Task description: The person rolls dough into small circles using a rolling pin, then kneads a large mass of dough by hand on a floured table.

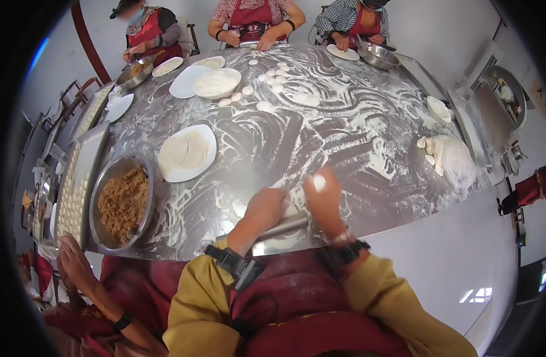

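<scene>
My right hand (pixel 325 205) is closed around a small white dough piece (pixel 319 182), which shows at the top of the fist above the floured table (pixel 356 205). My left hand (pixel 262 209) rests beside it, fingers curled inward; what they hold, if anything, is hidden. Close to both hands, near the table's front edge, lies a pale, floury bar (pixel 288 225) that looks like a rolling pin, partly covered by the left hand. Left of my hands is a white plate (pixel 208 156) with flat round dough wrappers (pixel 183 152).
A metal bowl (pixel 94 211) of brown filling (pixel 124 202) and a tray (pixel 93 149) of dumplings are at the left, near a co-worker's hand (pixel 76 262). Bagged dough (pixel 454 160) lies right. Dough pieces (pixel 276 77) and a flour bowl (pixel 218 83) sit farther back, before several co-workers.
</scene>
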{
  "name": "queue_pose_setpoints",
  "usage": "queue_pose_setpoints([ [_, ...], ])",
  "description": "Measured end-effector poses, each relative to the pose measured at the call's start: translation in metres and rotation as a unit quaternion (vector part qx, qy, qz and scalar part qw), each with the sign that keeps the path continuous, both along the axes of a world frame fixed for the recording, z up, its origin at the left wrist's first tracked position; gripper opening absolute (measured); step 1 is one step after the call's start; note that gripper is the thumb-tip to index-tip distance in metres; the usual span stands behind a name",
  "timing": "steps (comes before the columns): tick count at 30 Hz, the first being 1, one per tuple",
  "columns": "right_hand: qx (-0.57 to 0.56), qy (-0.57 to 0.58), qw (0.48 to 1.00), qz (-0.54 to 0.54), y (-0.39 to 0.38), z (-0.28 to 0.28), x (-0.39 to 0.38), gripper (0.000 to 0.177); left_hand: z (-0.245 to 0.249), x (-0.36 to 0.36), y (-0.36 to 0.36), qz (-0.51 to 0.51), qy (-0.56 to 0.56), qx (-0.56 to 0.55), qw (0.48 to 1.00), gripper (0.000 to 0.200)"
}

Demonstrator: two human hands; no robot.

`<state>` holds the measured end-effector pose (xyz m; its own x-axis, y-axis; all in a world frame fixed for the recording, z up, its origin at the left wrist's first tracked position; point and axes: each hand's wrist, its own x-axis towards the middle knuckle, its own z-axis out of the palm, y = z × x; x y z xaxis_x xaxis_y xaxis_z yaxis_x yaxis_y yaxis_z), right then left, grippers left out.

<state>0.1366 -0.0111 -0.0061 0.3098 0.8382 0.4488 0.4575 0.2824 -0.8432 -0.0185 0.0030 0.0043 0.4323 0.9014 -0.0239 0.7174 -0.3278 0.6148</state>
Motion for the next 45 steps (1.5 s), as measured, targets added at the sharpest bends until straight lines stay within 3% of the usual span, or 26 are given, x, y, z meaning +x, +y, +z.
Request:
queue_pose_setpoints([
  [3, -0.047, 0.058, 0.997, -0.009, -0.038, -0.015, 0.012, 0.017, -0.005, -0.018, -0.005, 0.012, -0.047, -0.017, 0.999, 0.014],
  [6, -0.003, 0.007, 1.0, -0.01, -0.028, -0.001, 0.008, 0.018, -0.004, -0.029, -0.013, 0.006, -0.095, -0.087, 0.992, 0.016],
  [9, -0.016, 0.009, 1.0, 0.008, 0.022, 0.009, -0.011, 0.016, -0.006, -0.017, -0.01, -0.008, -0.086, -0.012, 0.996, 0.018],
  [12, 0.028, -0.002, 0.999, 0.02, 0.043, 0.005, -0.019, 0.016, -0.009, -0.003, -0.01, 0.049, -0.101, -0.01, 0.994, 0.023],
  [13, 0.031, -0.007, 0.999, 0.015, 0.039, 0.004, -0.017, 0.017, -0.012, -0.004, -0.01, 0.066, -0.112, -0.005, 0.991, 0.024],
  [15, 0.044, 0.009, 0.999, 0.02, 0.017, -0.003, -0.003, 0.017, -0.011, -0.009, -0.014, 0.02, -0.011, 0.047, 0.999, 0.025],
  [17, -0.005, 0.033, 0.999, 0.009, -0.012, -0.017, 0.01, 0.015, -0.003, -0.015, -0.016, 0.019, -0.007, -0.043, 0.999, 0.025],
  [19, -0.05, 0.065, 0.997, 0.008, -0.03, -0.022, 0.015, 0.015, -0.006, -0.029, -0.013, 0.0, -0.078, -0.051, 0.996, 0.024],
  [21, -0.075, 0.103, 0.992, 0.002, -0.041, -0.016, 0.015, 0.015, 0.007, -0.05, -0.008, 0.032, -0.146, -0.038, 0.988, 0.021],
  [23, -0.068, 0.117, 0.991, 0.017, -0.035, -0.02, 0.014, 0.015, 0.034, -0.075, 0.002, 0.171, -0.226, -0.1, 0.954, 0.016],
  [24, -0.061, 0.109, 0.992, 0.022, -0.029, -0.016, 0.012, 0.016, 0.022, -0.101, 0.019, 0.186, -0.229, 0.029, 0.955, 0.017],
  [26, -0.058, 0.099, 0.993, 0.026, -0.019, -0.012, 0.011, 0.017, 0.029, -0.133, 0.033, 0.325, -0.349, 0.044, 0.878, 0.023],
  [28, -0.069, 0.097, 0.992, 0.028, -0.008, -0.013, 0.008, 0.018, 0.008, -0.165, 0.059, 0.408, -0.155, 0.247, 0.865, 0.026],
  [31, -0.048, 0.062, 0.996, 0.033, -0.007, 0.006, 0.006, 0.018, 0.012, -0.158, 0.078, 0.334, -0.18, 0.209, 0.901, 0.03],
  [33, -0.048, 0.058, 0.997, 0.033, -0.007, 0.008, 0.006, 0.018, 0.022, -0.133, 0.09, 0.271, -0.136, 0.137, 0.943, 0.031],
  [35, -0.046, 0.047, 0.997, 0.034, -0.009, 0.008, 0.007, 0.019, 0.007, -0.118, 0.12, 0.206, -0.116, 0.148, 0.96, 0.034],
  [38, -0.051, 0.031, 0.997, 0.042, -0.012, 0.015, 0.009, 0.018, 0.006, -0.095, 0.159, 0.205, -0.081, 0.07, 0.973, 0.042],
  [41, -0.071, 0.045, 0.994, 0.062, -0.011, 0.016, 0.011, 0.018, -0.012, -0.095, 0.21, 0.164, 0.027, 0.097, 0.981, 0.049],
  [45, -0.083, 0.074, 0.987, 0.117, -0.009, 0.013, 0.017, 0.018, -0.02, -0.099, 0.259, 0.136, 0.048, 0.108, 0.984, 0.055],
])
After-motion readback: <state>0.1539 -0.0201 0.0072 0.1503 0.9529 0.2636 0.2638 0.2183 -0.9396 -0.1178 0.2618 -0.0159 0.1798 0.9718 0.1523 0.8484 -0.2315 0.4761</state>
